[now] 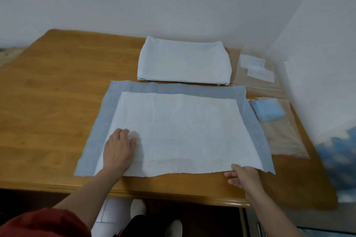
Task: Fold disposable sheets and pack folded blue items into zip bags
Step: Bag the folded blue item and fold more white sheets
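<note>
The right hand (243, 176) is pinching the near edge of the one spread sheet (179, 125) on the table (57, 92) while the left hand (120, 148) is pressing flat on it with fingers straight, so a pull against that anchor is risking a tear or a skewed fold, and beyond are lying one folded pile (183, 61), one blue item (267, 109) and seemingly two zip bags (285, 136).
</note>
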